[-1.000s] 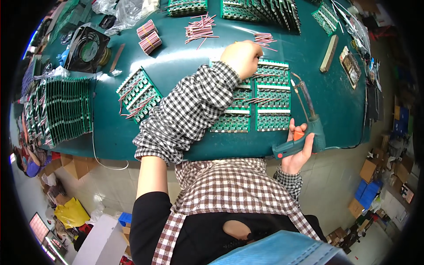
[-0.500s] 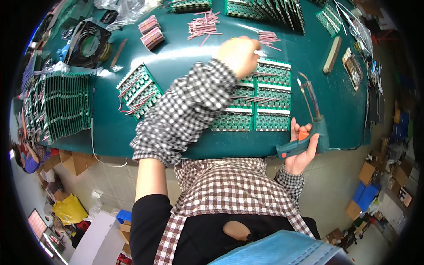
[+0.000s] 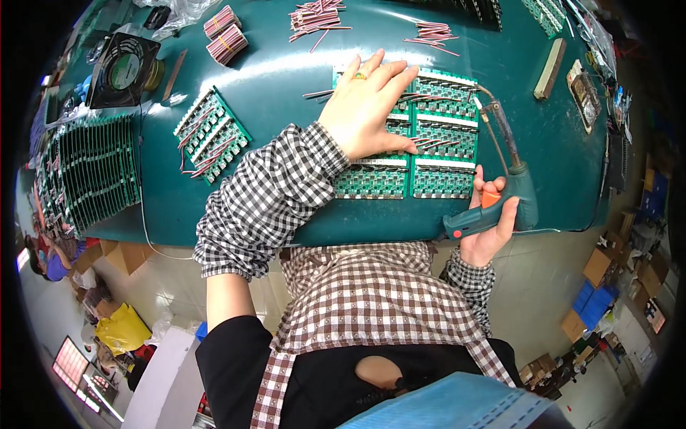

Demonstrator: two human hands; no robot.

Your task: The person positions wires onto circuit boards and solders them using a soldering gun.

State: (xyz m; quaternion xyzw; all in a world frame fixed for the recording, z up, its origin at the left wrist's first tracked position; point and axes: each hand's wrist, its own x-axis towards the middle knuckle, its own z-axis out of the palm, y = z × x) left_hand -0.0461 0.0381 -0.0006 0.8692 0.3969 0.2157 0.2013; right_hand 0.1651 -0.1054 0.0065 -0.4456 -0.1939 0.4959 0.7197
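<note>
My left hand (image 3: 368, 107) lies spread over a panel of green circuit boards (image 3: 443, 187), its fingers stretched toward the far edge and covering part of it. Short red, black and white wires (image 3: 434, 143) lie across the board rows, and a few stick out beyond my left hand on the panel's left. My right hand (image 3: 487, 239) is wrapped round the handle of a green soldering gun (image 3: 525, 196) with an orange trigger. The gun's bent tip points away from me, close to the panel's far right corner; I cannot tell whether it touches.
Left of my forearm lies another wired board panel (image 3: 214, 136). A row of stacked boards (image 3: 93, 171) and a black fan (image 3: 123, 70) stand farther left. Wire bundles (image 3: 227, 43) and loose wire piles (image 3: 432, 32) lie at the back. A wooden bar (image 3: 549, 69) lies at the right.
My left hand has come back from near the far wire pile and spread over the panel. The soldering gun's tip is now closer to the panel's far right corner. The view has shifted slightly.
</note>
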